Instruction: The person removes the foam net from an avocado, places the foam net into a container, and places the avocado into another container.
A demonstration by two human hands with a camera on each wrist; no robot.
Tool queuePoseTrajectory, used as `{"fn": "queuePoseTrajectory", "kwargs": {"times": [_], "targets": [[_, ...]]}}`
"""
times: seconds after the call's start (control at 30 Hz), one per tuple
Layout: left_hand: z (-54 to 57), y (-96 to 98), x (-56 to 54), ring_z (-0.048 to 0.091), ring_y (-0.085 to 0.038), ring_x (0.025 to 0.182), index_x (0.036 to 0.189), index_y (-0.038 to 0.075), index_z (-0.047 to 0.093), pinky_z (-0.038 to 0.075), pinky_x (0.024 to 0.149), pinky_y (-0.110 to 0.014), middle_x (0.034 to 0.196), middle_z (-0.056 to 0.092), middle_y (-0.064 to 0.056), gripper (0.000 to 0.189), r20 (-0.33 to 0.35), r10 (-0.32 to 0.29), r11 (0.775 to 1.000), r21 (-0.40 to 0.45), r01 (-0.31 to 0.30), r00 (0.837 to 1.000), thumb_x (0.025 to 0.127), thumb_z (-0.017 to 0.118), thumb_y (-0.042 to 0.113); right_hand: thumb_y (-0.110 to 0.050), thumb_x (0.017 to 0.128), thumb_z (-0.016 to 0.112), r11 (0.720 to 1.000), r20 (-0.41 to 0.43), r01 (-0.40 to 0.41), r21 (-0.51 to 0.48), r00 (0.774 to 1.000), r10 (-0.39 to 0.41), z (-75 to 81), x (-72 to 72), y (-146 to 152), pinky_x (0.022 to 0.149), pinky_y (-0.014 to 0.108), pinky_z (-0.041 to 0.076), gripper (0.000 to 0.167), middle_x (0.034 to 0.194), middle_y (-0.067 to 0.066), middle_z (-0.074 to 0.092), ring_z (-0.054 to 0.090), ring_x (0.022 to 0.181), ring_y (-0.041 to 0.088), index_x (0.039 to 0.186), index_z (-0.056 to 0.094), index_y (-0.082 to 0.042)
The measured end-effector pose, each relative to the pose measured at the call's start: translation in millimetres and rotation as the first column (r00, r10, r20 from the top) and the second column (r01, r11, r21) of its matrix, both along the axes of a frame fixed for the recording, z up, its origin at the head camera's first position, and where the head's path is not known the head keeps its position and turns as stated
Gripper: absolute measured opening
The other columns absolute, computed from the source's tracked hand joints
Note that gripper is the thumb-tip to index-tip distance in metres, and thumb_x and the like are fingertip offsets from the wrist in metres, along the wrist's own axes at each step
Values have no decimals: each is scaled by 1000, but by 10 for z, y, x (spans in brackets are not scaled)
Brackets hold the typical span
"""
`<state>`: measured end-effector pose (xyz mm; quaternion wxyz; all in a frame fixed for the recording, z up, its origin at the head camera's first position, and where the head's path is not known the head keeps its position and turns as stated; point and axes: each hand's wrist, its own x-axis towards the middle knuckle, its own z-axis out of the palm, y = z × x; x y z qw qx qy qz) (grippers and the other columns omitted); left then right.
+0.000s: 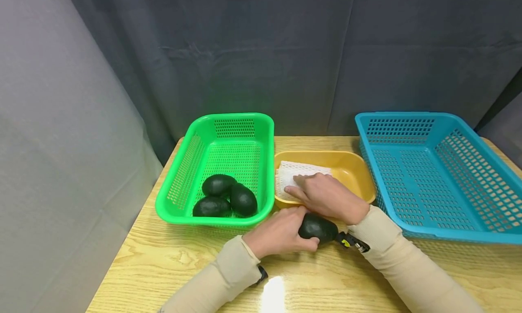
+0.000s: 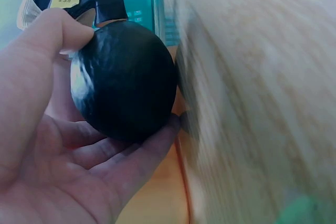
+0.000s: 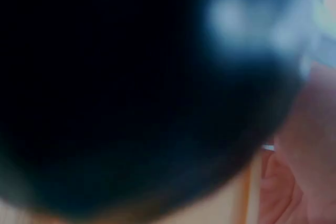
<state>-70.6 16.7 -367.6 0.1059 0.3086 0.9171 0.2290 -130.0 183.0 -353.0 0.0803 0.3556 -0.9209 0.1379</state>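
Observation:
My left hand (image 1: 281, 233) grips a dark green avocado (image 1: 318, 228) just above the table, in front of the yellow basin. In the left wrist view, thumb and fingers curve round the avocado (image 2: 126, 82). My right hand (image 1: 328, 196) reaches over the basin's near rim, its thumb and forefinger at the white foam fruit nets (image 1: 303, 170). Its other fingertips are hidden, so whether it pinches a net does not show. A blurred avocado (image 3: 131, 93) fills most of the right wrist view, with part of the right hand (image 3: 310, 145) at the edge.
At left stands a green basket (image 1: 267, 168) with three avocados (image 1: 243, 199) near its front. The yellow basin (image 1: 355, 177) sits between it and a blue basket (image 1: 408, 186) at right. All stand on a wooden table (image 1: 195, 263), with a dark curtain behind.

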Motion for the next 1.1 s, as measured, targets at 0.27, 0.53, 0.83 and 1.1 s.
{"fn": "queuePoseTrajectory", "kwargs": {"times": [0.27,0.53,0.83,1.1], "targets": [[5,24,-1,57,-3,75,110,10,62,44,64,-14,97,64,6,42,7,2,1000,-19,-2,1000,86,72,43,-52,107,47,999,109,21,37,994,-24,-10,51,22,86,51,61,46,119,18,75,75,103,35,107,68,-11],[-9,10,-6,56,-3,67,119,12,60,44,58,-15,90,62,6,45,42,-2,1000,15,2,999,86,72,40,-63,106,37,993,215,36,116,975,-61,3,93,76,109,55,51,76,155,22,52,53,143,38,150,53,-3],[-28,-7,-11,57,-2,68,123,10,61,45,57,-15,92,65,4,49,46,4,1000,13,-5,999,86,72,41,-64,104,39,993,206,57,108,975,-79,53,148,117,108,54,51,77,156,18,52,52,145,34,149,53,-3],[-20,-11,-7,60,-4,86,139,14,55,48,69,-14,114,68,1,61,3,-12,1000,3,12,1000,87,71,42,-64,104,42,990,173,85,114,979,-104,123,197,163,106,54,53,77,154,18,55,56,142,34,149,54,-2]]}}
